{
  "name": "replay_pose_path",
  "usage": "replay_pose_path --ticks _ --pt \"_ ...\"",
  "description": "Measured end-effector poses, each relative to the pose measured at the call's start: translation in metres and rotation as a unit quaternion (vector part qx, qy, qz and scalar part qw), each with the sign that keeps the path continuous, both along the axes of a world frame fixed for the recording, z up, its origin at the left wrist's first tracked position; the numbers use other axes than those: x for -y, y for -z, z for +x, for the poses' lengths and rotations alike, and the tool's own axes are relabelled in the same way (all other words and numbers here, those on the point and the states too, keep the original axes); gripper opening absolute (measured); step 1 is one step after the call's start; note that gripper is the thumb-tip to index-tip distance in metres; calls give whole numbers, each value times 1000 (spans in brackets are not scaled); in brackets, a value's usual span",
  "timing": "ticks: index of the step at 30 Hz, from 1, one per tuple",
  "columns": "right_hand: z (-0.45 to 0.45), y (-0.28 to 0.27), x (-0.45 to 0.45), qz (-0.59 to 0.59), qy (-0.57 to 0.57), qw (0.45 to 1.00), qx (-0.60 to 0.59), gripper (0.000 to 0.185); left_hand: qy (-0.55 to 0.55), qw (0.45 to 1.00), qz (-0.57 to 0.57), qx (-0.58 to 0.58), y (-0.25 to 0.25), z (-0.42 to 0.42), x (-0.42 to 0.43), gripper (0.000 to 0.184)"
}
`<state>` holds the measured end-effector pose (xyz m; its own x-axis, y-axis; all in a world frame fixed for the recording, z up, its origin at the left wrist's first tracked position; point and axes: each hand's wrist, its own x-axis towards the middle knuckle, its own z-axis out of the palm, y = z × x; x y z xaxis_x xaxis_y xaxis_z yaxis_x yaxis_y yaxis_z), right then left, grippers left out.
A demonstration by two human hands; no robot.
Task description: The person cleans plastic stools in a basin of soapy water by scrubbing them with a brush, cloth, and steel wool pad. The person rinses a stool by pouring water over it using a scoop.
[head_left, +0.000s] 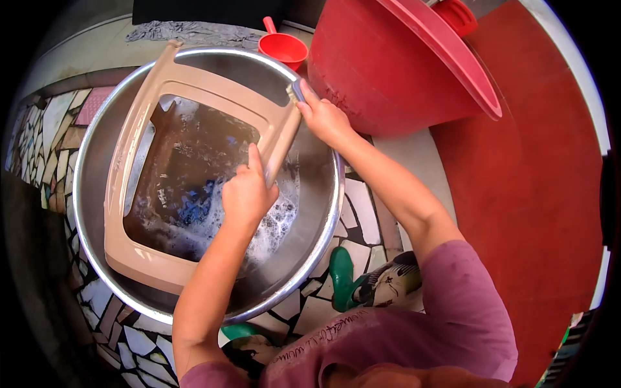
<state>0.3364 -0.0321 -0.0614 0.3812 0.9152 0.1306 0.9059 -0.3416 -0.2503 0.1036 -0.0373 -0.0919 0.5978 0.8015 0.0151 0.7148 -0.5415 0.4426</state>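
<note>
A beige plastic stool (116, 194) lies tilted in a large round metal basin (317, 213), partly sunk in murky, soapy water (213, 174). My left hand (247, 197) is closed around the stool's right-hand leg, with the index finger stretched along it. At the upper end of that same leg, my right hand (326, 119) grips a small scrub brush (296, 92), its pale bristles against the plastic. Below the foam, something bluish shows, too blurred to name. The submerged part of the stool is mostly hidden.
A big red plastic tub (381, 64) stands tilted beyond the basin at the right. A red dipper (283, 46) rests behind the rim. Green boots (341, 271) stand close to the basin on broken-tile paving (139, 343). Red flooring (530, 213) covers the right side.
</note>
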Motion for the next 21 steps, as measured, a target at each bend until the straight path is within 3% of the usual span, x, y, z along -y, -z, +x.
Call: replay_pose_path --ticks 1,2,4,5,6,8,9,14,16,17,18,21 --pt "-13 4 -2 -3 22 1000 10 58 -10 1000 -6 -5 -3 0 -3 93" --pt "-30 4 6 -14 18 998 -63 60 -22 1000 -9 -8 -6 -2 -5 93" --pt "-66 5 37 -85 -96 984 -125 61 -15 1000 9 -7 -2 -7 -14 92" --pt "-85 13 52 -11 -149 986 -71 63 -17 1000 6 -6 -3 -8 -18 92" --pt "-79 12 46 -50 -123 990 -40 62 -14 1000 1 -7 -3 -10 -17 91" --pt "-32 4 -1 -12 10 989 -149 61 -17 1000 10 -8 -7 -7 -14 90" --pt "-10 2 -16 -9 11 999 -51 58 -17 1000 14 -2 -6 -6 -10 90" --pt "-84 5 56 -65 -123 988 -69 61 -22 1000 -12 2 -7 -8 -12 92" --pt "-62 14 42 -19 -109 993 -47 60 -29 999 -12 -10 -4 -5 -12 91" --pt "-40 7 17 -42 -32 993 -104 58 -21 1000 -14 -10 -4 -6 -12 91" --pt "-17 3 0 -16 -12 999 -25 56 -14 1000 -15 -10 -5 -5 -12 91" --pt "-40 -2 28 -6 -117 993 35 55 -16 999 -32 2 -8 -7 -14 94"
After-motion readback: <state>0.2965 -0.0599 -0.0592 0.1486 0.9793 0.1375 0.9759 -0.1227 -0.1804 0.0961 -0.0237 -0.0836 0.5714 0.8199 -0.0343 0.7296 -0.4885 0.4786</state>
